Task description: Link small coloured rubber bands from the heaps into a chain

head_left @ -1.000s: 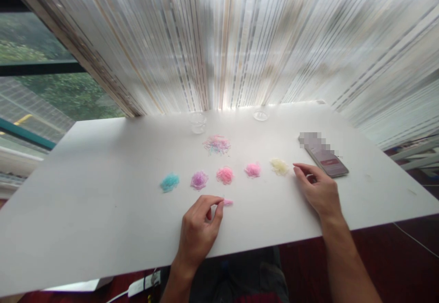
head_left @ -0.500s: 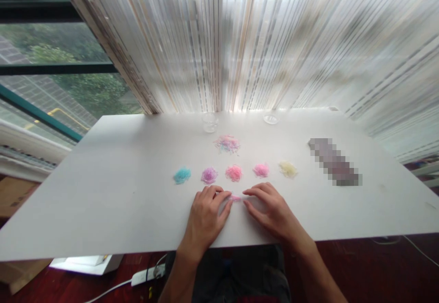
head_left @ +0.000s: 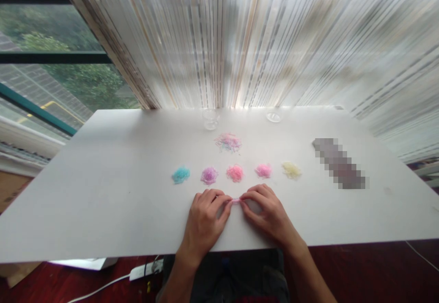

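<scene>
Near the table's front edge, my left hand (head_left: 208, 213) pinches one end of a small bundle of thin pink strands (head_left: 235, 201). The other end is between the thumb and fingertips of my right hand (head_left: 265, 209). Only the short middle of the bundle shows, stretched level between both pinches. Just beyond my hands lies a row of small piles of similar thin strands: blue (head_left: 181, 175), purple (head_left: 209, 175), coral pink (head_left: 235, 173), bright pink (head_left: 264, 170) and pale yellow (head_left: 291, 170). Behind the row sits a looser mixed-colour pile (head_left: 228, 142).
A clear round cup (head_left: 211, 120) and a clear lid (head_left: 274, 117) stand at the back of the white table (head_left: 85, 193). On the right lies a blurred-out oblong object (head_left: 339, 163). A striped curtain (head_left: 236, 42) hangs along the back edge; a power strip (head_left: 146, 270) is on the floor.
My right hand has moved left and its thumb and fingers have closed on the right end of the pink strands. My left hand keeps its pinch. The view has shifted slightly.
</scene>
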Motion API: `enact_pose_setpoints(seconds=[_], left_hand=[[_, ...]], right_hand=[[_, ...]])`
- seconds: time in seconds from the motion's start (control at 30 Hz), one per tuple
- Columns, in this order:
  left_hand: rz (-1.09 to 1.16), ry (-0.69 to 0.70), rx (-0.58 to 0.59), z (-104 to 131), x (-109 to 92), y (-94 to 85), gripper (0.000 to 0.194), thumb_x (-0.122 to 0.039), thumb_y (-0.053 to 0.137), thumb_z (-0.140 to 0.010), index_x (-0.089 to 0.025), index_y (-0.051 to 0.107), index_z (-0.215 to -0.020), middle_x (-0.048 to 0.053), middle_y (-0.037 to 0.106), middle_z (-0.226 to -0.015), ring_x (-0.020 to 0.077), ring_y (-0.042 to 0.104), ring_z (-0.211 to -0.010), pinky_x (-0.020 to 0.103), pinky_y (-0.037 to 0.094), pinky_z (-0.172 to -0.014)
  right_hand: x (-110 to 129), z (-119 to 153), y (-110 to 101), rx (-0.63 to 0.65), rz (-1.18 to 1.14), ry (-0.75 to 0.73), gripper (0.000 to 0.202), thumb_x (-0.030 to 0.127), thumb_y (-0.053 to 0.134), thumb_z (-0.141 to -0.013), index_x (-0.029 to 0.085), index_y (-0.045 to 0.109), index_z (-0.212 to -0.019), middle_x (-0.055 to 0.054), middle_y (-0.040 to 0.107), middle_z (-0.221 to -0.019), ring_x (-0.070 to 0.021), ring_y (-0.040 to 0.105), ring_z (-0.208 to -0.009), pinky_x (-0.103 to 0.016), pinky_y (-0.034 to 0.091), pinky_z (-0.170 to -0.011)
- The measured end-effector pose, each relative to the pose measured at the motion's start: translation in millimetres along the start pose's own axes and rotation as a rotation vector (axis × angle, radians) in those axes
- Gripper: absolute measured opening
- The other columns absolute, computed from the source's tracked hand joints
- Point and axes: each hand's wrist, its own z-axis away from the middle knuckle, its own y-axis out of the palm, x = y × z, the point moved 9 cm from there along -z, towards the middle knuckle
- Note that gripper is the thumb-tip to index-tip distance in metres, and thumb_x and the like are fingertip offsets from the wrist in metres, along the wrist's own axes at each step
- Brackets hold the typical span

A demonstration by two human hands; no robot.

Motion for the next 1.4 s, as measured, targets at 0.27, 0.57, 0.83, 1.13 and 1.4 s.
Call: enact_pose_setpoints(seconds=[0.27, 0.57, 0.83, 1.13, 1.4], left_hand=[[0.061, -0.005, -0.029, 1, 1, -3.4, 0.009, -0.018, 0.064, -0.099, -0.021, 0.070, -0.104, 0.002, 0.071, -0.098, 0.0196, 0.067, -0.087, 0.036, 0.045, -0.079], [0.111, 0.026, -0.023, 1, -2, -5.8, 0.010, -0.019, 0.063, -0.100, -0.022, 0.071, -0.105, 0.003, 0.071, -0.097, 0.0190, 0.067, -0.088, 0.035, 0.049, -0.079], [0.109, 0.030, -0.040, 2, -3, -8.6, 0.012, -0.018, 0.062, -0.101, -0.022, 0.071, -0.108, 0.004, 0.071, -0.099, 0.0190, 0.067, -0.088, 0.033, 0.051, -0.078], [0.105, 0.027, -0.072, 3, -2, -10.5, 0.009, -0.020, 0.063, -0.101, -0.022, 0.070, -0.107, 0.003, 0.072, -0.098, 0.0176, 0.066, -0.082, 0.033, 0.049, -0.076], [0.105, -0.003, -0.067, 3, -2, -12.3, 0.008, -0.022, 0.063, -0.101, -0.022, 0.071, -0.103, 0.004, 0.072, -0.096, 0.0176, 0.066, -0.080, 0.034, 0.049, -0.076]], right_hand=[[1, 0, -3, -0.013, -0.018, -0.015, 0.012, 0.016, 0.069, -0.093, 0.022, 0.069, -0.104, -0.005, 0.067, -0.095, -0.0221, 0.064, -0.090, -0.038, 0.055, -0.081], [5, 0, -6, -0.036, -0.093, -0.032, 0.008, 0.020, 0.068, -0.096, 0.023, 0.070, -0.103, -0.004, 0.067, -0.092, -0.0191, 0.065, -0.086, -0.032, 0.057, -0.076], [8, -1, -8, -0.052, -0.102, -0.037, 0.010, 0.015, 0.067, -0.096, 0.023, 0.071, -0.101, -0.004, 0.067, -0.089, -0.0176, 0.067, -0.084, -0.030, 0.058, -0.074], [6, 0, -8, -0.063, -0.087, -0.033, 0.008, 0.018, 0.067, -0.096, 0.023, 0.071, -0.100, -0.004, 0.068, -0.089, -0.0176, 0.067, -0.082, -0.030, 0.059, -0.073], [10, -2, -10, -0.073, -0.071, -0.030, 0.009, 0.018, 0.066, -0.096, 0.023, 0.073, -0.098, -0.004, 0.069, -0.086, -0.0175, 0.069, -0.080, -0.029, 0.060, -0.072]])
